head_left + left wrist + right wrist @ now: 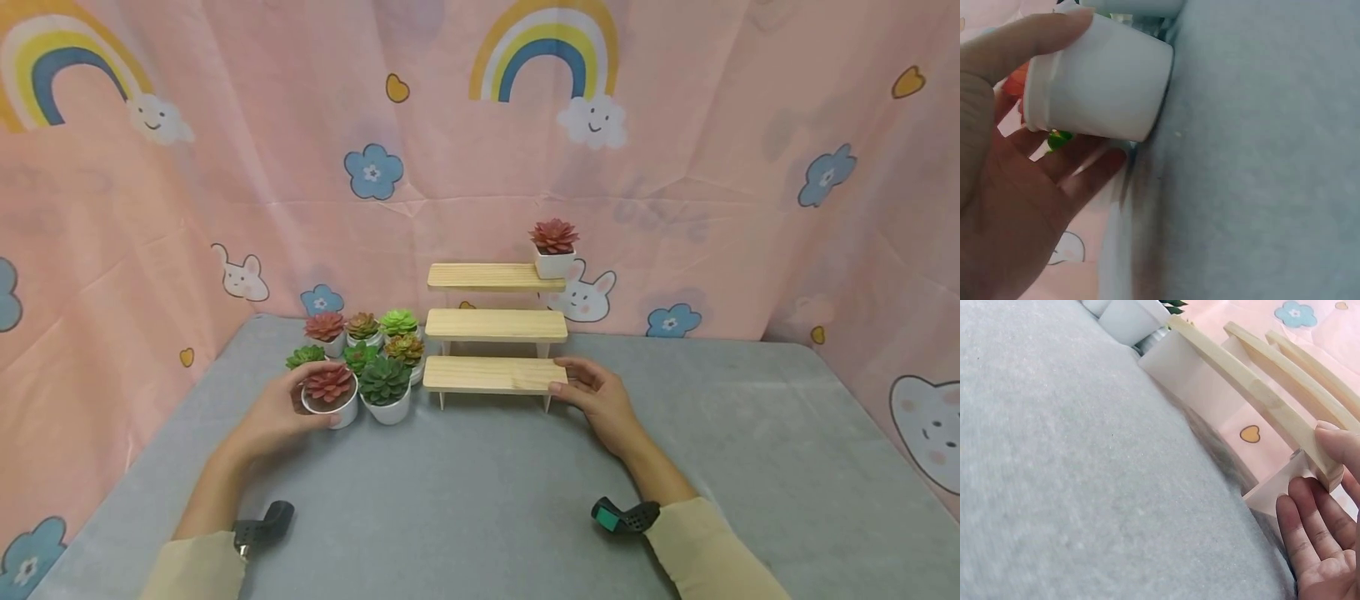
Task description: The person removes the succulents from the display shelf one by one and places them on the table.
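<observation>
My left hand grips a white round pot holding a red artificial succulent, thumb on its near side and fingers around the other. The pot stands at the front of a cluster of potted succulents, its base at or very near the cloth. At the right end of a three-tier wooden display stand, my right hand pinches the lowest board. Its thumb lies on the board's upper side and the fingers reach beneath, beside the white support. A red succulent in a square white pot sits at the top tier's right end.
Beside the held pot is a dark green succulent in a white pot. Behind it stand several more, including a bright green one and a red one. A grey cloth covers the table. A pink printed curtain hangs behind.
</observation>
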`<move>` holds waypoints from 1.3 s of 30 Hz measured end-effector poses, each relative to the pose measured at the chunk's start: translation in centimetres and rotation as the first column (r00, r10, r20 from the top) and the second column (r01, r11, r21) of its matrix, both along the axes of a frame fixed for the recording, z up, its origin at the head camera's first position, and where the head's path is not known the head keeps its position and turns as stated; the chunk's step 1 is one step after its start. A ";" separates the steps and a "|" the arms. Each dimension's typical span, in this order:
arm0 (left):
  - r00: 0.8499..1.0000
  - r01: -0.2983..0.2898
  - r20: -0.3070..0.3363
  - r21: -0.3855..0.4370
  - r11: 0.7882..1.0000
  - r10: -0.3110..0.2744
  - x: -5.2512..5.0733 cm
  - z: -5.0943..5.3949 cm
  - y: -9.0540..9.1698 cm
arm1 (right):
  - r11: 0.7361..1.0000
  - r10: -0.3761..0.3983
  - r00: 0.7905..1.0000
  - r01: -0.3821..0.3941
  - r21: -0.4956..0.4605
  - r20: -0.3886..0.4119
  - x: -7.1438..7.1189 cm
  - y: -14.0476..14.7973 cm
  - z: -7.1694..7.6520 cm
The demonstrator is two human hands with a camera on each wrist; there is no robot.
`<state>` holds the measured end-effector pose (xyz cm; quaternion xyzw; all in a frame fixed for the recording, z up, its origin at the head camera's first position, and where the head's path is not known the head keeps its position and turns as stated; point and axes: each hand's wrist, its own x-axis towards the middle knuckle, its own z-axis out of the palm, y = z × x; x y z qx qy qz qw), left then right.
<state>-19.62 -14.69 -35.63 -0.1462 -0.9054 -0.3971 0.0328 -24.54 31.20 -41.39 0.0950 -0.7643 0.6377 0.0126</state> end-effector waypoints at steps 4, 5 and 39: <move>1.000 -0.007 0.009 -0.059 0.998 0.007 0.4 0.9 0.4 | 1.000 -0.003 1.000 0.003 -0.011 0.002 0.1 0.1 0.1; 1.000 -0.005 0.014 -0.061 0.998 0.006 0.5 1.2 0.6 | 1.000 -0.003 1.000 0.003 -0.013 0.003 0.1 0.1 0.1; 0.959 0.083 -0.267 -0.065 0.994 -0.098 -3.5 14.7 15.3 | 0.999 0.006 1.000 -0.006 -0.043 0.006 0.1 -0.1 0.1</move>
